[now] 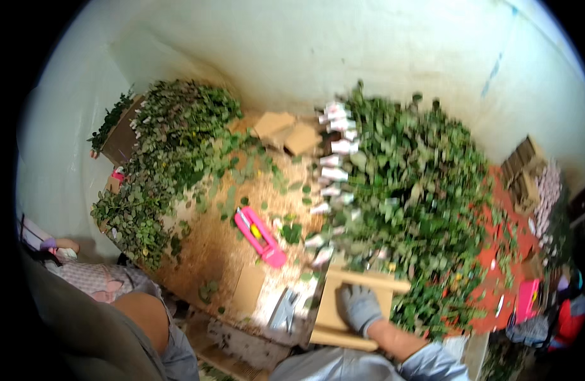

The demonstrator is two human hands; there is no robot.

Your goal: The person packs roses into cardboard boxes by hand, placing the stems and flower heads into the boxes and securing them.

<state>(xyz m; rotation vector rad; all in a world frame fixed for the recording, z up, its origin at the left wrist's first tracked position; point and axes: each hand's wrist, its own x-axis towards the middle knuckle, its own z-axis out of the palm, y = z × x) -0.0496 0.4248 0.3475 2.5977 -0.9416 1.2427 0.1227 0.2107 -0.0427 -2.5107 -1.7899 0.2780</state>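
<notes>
My right hand [361,309], in a grey work glove, lies with its palm down and fingers stretched on a brown cardboard sheet in a wooden jig [344,338] with two parallel rails. The fingers rest near the upper rail. A metal stapler [283,309] sits just left of the jig, and a flat cardboard piece [249,289] lies beyond it. Farther up the table is a pink tape dispenser [259,236] with a yellow core. My left hand is not visible; at the lower left only part of a bare arm shows.
Leafy cut stems [413,184] with white-wrapped ends fill the right side. Another leafy pile [178,133] covers the left. Folded cardboard [286,133] sits at the back by the wall [318,44]. Loose leaves litter the wooden table [210,254]. People sit beyond both sides.
</notes>
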